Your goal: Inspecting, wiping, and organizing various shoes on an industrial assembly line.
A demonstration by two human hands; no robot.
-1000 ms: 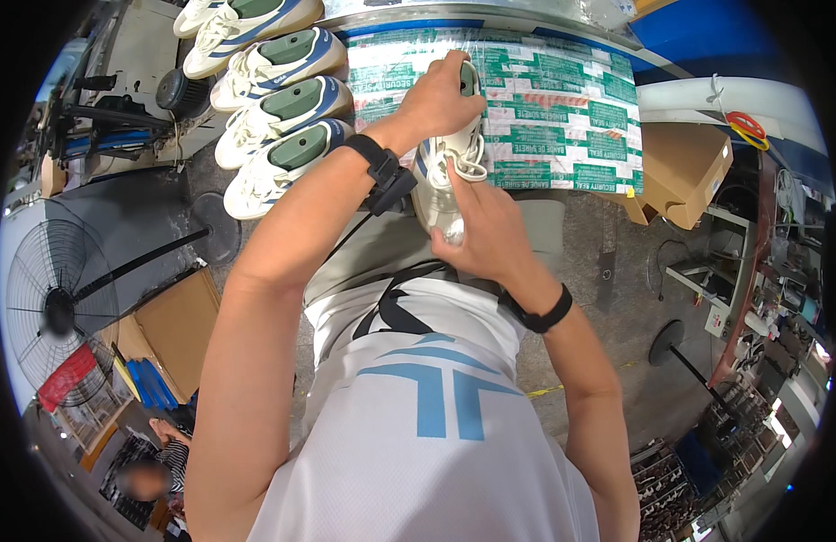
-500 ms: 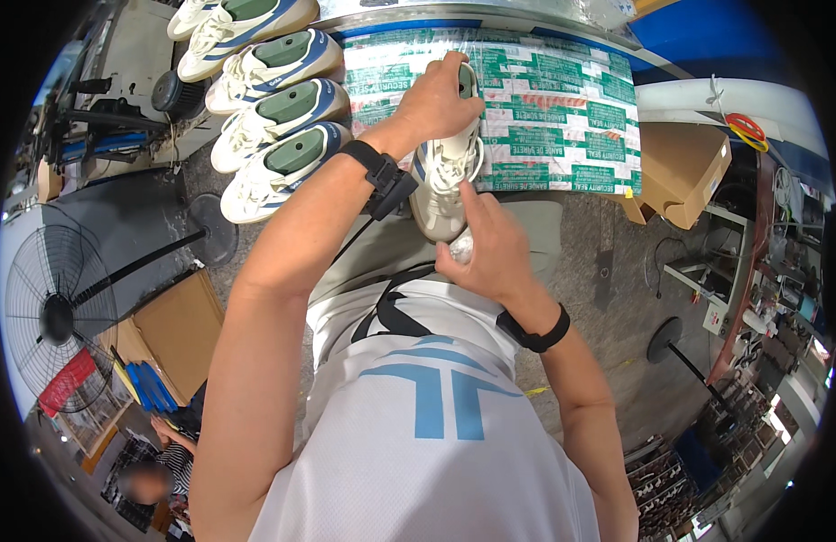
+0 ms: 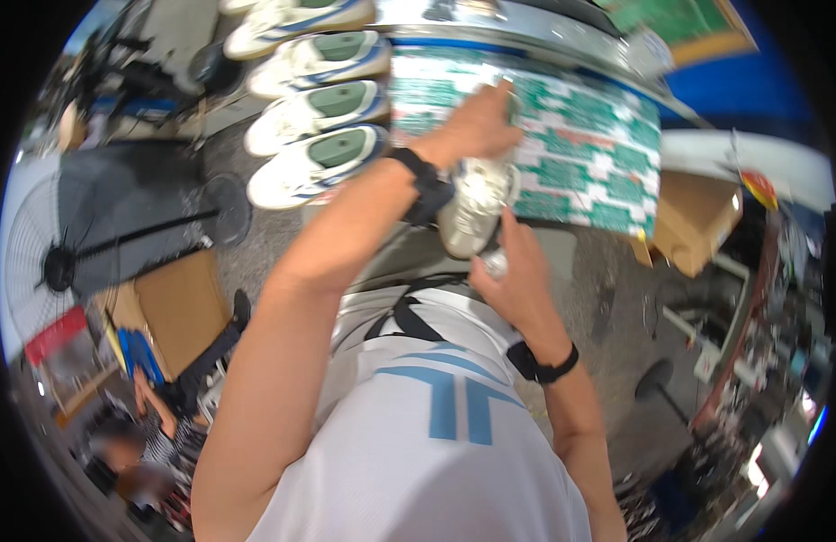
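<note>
Cream-white shoe [image 3: 477, 206], toe toward the person, lies below the left hand [image 3: 481, 126], which is clamped on its heel end over a green-and-white taped board [image 3: 589, 158]. Right hand [image 3: 522, 275], apart from the left and just beside the toe, curls around a pale wad [image 3: 496, 263]; blur hides whether the forefinger touches the upper. Sound handling likely calls for a steady heel, laces [image 3: 487, 184] kept clear and light fingertip pressure.

The shoe [image 3: 478, 194], off-white with pale laces on its upper, is upper side up, its toe near and its heel far and slightly right. Its toe juts past the bench's [image 3: 585, 167] near edge. A small, pale, blurred lump [image 3: 496, 263] is just right of the toe.
</note>
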